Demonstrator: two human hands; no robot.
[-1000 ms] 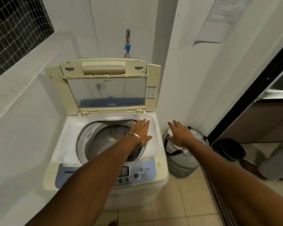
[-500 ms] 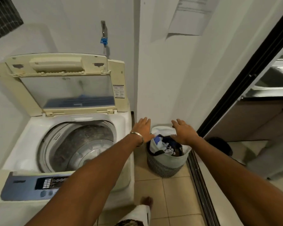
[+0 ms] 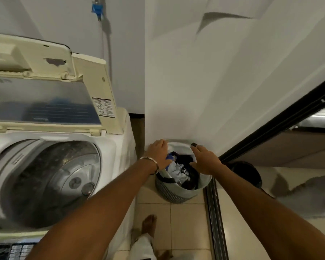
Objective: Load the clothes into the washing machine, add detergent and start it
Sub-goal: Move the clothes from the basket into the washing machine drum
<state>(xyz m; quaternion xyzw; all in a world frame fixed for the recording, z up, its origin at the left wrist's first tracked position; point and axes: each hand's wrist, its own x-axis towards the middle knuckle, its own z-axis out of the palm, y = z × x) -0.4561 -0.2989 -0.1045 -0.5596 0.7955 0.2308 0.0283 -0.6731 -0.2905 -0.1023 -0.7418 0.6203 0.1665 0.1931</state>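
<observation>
Both hands reach over the laundry basket (image 3: 176,192) on the floor beside the washing machine (image 3: 118,147): left hand (image 3: 159,153) and right hand (image 3: 204,160) spread, empty, above the clothes (image 3: 178,167).

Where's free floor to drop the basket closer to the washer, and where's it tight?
Free: bare tiles between the washing machine, the basket and the door track; a foot takes part. Tight: basket sits against the wall, both hands over the clothes.

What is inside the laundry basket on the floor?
The laundry basket holds mixed clothes: white, blue and dark pieces. The left hand and right hand cover part of the pile; deeper layers are hidden.
</observation>
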